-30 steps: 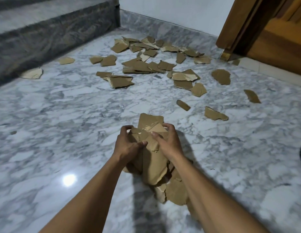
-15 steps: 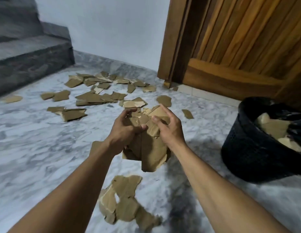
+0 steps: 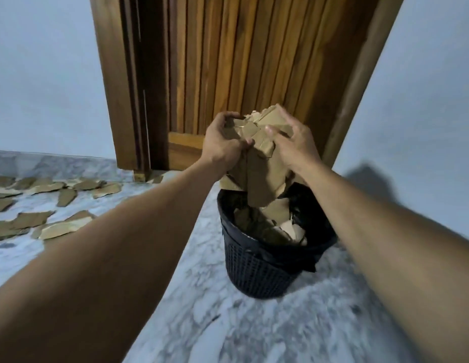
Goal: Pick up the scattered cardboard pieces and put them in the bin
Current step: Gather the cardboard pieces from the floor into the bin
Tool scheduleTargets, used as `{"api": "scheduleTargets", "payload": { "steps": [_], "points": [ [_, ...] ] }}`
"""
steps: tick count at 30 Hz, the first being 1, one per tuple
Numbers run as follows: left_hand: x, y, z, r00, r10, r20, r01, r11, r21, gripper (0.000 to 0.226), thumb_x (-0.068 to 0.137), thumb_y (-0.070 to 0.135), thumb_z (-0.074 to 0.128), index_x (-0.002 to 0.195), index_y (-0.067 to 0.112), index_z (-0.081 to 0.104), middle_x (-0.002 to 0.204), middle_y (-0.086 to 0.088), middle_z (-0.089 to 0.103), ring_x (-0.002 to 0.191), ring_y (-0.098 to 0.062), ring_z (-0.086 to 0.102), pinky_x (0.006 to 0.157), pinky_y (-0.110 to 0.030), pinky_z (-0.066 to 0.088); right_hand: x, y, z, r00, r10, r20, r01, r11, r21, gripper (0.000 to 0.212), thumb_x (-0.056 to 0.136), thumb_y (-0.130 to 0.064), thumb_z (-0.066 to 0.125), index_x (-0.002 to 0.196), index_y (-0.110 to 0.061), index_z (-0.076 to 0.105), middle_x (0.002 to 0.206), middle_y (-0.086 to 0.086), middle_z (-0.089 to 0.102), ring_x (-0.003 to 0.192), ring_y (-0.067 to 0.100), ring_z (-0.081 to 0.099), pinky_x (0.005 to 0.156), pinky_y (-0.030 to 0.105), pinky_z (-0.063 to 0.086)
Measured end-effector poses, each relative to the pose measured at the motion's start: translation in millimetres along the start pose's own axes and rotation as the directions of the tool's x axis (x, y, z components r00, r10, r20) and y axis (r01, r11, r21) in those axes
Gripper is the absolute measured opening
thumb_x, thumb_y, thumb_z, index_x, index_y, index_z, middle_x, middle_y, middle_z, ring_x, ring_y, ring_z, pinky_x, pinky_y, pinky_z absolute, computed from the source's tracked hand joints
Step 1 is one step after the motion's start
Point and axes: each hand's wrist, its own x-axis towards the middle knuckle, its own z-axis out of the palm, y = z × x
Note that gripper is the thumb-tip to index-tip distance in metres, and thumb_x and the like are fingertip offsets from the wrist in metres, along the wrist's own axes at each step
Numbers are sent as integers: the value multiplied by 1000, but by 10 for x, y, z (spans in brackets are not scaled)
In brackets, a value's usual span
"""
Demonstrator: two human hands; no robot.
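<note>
both hands [image 3: 223,142] grip torn, jagged cardboard pieces [image 3: 262,163] over black mesh bin [image 3: 257,268].

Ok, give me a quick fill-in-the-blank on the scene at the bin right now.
1. The left hand and right hand grip a cardboard bundle over the ____ mesh bin.
2. Behind the bin stands a wooden ____.
3. Loose pieces lie on the marble floor on the bin's ____ side.
Missing words: black, door, left.
</note>
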Motion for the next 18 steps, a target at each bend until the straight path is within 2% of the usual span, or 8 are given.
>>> {"api": "scheduleTargets", "payload": {
  "steps": [2, 3, 5, 8, 10, 12, 16, 18],
  "points": [
    [76, -186, 254, 994, -82, 74, 81, 997, 17, 52, 79, 5, 82, 125, 20, 61, 118, 2, 61, 110, -15, 60, 98, -38, 54, 12, 322, -124, 997, 80, 17, -79, 996, -38, 56, 96, -34, 65, 148, -38, 45, 152, -5, 47, 137, 13, 44, 108, 24, 35],
    [75, -278, 336, 985, -129, 113, 126, 992, 30, 54, 80, 6, 83, 127, 20, 61, 125, -4, 61, 115, -21, 60, 101, -42, 53, -12, 470, -158, 991, 133, 31, -131, 990, -47, 55, 97, -35, 63, 148, -40, 44, 151, -4, 48, 135, 15, 47, 110, 29, 37],
    [31, -456, 395, 970, -195, 146, 188, 980, 62, 56, 82, 10, 83, 132, 22, 60, 135, -10, 58, 117, -24, 61, 99, -40, 54, -83, 690, -197, 970, 239, 39, -237, 970, -50, 57, 98, -41, 58, 151, -39, 39, 151, -2, 48, 135, 19, 48, 114, 40, 38],
    [-97, -666, 261, 969, -219, 112, 208, 973, 103, 53, 86, 18, 79, 135, 21, 59, 139, -9, 57, 121, -23, 59, 105, -40, 50, -208, 850, -216, 950, 312, 2, -311, 947, -78, 61, 97, -49, 54, 154, -33, 36, 159, -2, 36, 144, 22, 35, 118, 43, 29],
    [-205, -750, 82, 974, -215, 71, 207, 973, 106, 49, 89, 22, 77, 134, 20, 61, 138, -9, 57, 120, -23, 59, 103, -39, 51, -307, 853, -172, 949, 315, 2, -313, 943, -109, 64, 96, -54, 53, 154, -32, 35, 160, -1, 35, 145, 23, 34, 118, 44, 28],
    [-365, -799, -119, 978, -206, 28, 200, 969, 146, 45, 91, 26, 74, 134, 20, 61, 136, -8, 59, 116, -21, 61, 93, -33, 53, -459, 777, -79, 948, 317, 37, -308, 938, -156, 68, 94, -61, 51, 154, -35, 33, 160, -3, 34, 145, 24, 34, 116, 45, 31],
    [-821, -890, -626, 975, -219, -42, 222, 938, 265, 45, 93, 35, 70, 136, 25, 61, 137, -6, 61, 123, -22, 59, 99, -40, 51, -838, 446, 275, 960, 264, 98, -233, 940, -250, 74, 91, -70, 47, 155, -40, 25, 164, -3, 23, 151, 24, 20, 117, 51, 27],
    [-1119, -949, -937, 970, -226, -85, 242, 923, 299, 45, 94, 36, 69, 136, 25, 61, 137, -7, 61, 121, -21, 59, 95, -37, 51, -1082, 259, 532, 974, 203, 97, -164, 936, -313, 76, 91, -71, 44, 157, -39, 22, 165, 1, 20, 151, 27, 16, 118, 58, 23]
  ]
}}
